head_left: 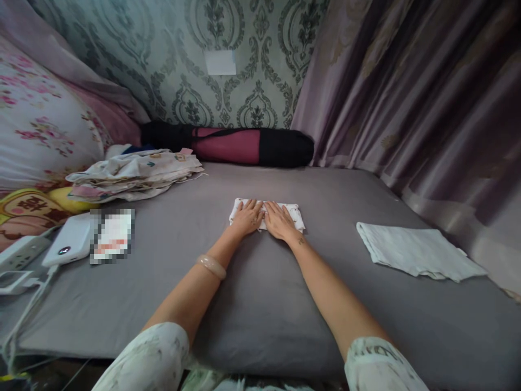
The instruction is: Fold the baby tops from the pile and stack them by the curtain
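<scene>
A small folded white cloth with dark specks [296,213] lies in the middle of the grey bed sheet [260,304]. My left hand [247,216] rests flat on its left half, fingers stretched out and pointing away from me. On the right half lies my right hand [280,219], also flat, with the fingers extended. The two hands are side by side, thumbs close together, and cover much of the cloth's middle. Neither hand grips anything.
A folded pale cloth [419,250] lies at right, a pile of folded clothes [138,171] at back left. A white power bank [73,239], a power strip [24,255] and cables sit at left. A black and maroon roll bag [228,145] lies along the wall.
</scene>
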`<state>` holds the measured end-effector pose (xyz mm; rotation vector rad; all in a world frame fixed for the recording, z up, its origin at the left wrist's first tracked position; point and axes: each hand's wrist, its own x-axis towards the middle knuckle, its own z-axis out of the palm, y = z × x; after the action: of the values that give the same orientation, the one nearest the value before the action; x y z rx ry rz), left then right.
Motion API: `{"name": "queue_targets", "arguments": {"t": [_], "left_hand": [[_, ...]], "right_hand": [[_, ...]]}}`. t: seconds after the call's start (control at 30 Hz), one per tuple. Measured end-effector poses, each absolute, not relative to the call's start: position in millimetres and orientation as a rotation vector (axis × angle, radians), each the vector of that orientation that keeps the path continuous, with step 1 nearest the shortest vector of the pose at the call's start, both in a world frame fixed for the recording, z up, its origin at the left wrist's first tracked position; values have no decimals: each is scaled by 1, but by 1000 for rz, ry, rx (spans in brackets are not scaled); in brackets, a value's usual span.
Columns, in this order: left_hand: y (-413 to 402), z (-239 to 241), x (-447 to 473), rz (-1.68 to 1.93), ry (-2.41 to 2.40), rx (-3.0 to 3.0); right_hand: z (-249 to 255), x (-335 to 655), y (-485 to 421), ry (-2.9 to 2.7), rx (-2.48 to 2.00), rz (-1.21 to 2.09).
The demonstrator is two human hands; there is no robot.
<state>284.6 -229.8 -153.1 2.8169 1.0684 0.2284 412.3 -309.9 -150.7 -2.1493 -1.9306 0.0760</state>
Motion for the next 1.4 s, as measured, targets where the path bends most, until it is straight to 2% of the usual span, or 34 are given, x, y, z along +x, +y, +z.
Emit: {"name": "queue_targets", "arguments": {"t": [0.73, 0.97, 1.13, 1.4], "left_hand": [[-213, -156, 261, 187, 1278, 2725], [-215, -153, 260, 473, 1221, 2847], [-212, -159, 259, 257, 1245, 2761], [-208, -163, 258, 245, 1241, 2740]], "right_hand": [[-155, 433, -318, -1688, -2412, -35], [-149, 437, -322, -1660, -2377, -170], [-157, 443, -323, -1628, -2452, -79], [-162, 446, -320, -1618, -2455, -49]]}}
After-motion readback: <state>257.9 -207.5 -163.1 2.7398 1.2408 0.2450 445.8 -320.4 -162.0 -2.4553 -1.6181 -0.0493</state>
